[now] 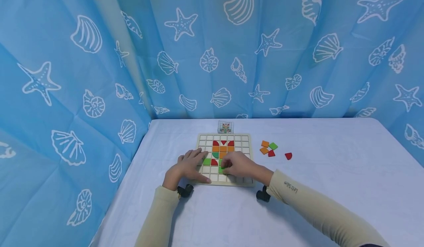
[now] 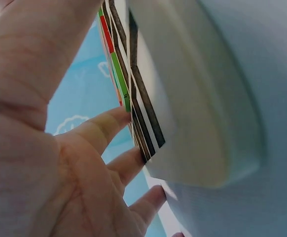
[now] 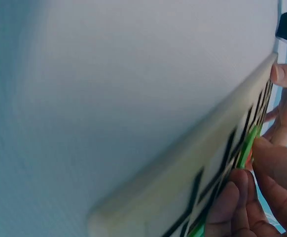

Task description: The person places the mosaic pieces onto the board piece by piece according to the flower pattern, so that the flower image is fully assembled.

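Observation:
A pale wooden grid board lies on the table with red, orange and green tiles set in its squares. On its left side my left hand rests with fingers spread, thumb by the front rim; in the left wrist view its fingertips touch the board's edge. My right hand is over the board's middle, pinching a light green tile between thumb and finger, tilted close over the grid. Near the left fingers are a green square tile and a red tile.
Right of the board lie loose tiles: orange ones, a green one, a red one and, farther right, a red quarter-round one. A small pattern card is behind the board. A blue shell-print curtain encloses the table.

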Demonstrator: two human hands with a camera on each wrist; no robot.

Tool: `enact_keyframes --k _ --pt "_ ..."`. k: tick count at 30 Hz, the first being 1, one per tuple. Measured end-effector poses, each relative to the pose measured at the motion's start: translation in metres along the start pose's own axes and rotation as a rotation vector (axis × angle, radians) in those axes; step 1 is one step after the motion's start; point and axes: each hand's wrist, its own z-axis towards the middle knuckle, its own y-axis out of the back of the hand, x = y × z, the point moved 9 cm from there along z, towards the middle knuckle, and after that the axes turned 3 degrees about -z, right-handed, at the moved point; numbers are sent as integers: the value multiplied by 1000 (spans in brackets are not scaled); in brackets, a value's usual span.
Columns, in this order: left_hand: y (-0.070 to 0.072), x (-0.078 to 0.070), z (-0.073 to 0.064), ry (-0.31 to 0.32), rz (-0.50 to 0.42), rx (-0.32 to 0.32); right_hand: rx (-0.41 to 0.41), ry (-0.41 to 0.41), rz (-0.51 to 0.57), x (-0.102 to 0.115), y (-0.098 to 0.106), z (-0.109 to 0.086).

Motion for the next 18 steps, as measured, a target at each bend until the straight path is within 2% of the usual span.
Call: enact_keyframes --k 5,9,14,18 --pt "1 2 -1 -15 -9 8 22 4 41 -3 1 0" --pt "2 3 -1 -22 -8 16 5 17 74 -8 6 -1" --pt "2 4 0 -26 -25 15 -47 50 90 -17 21 -5" --pt "2 4 -1 -25 -31 8 -80 28 88 -29 36 -9"
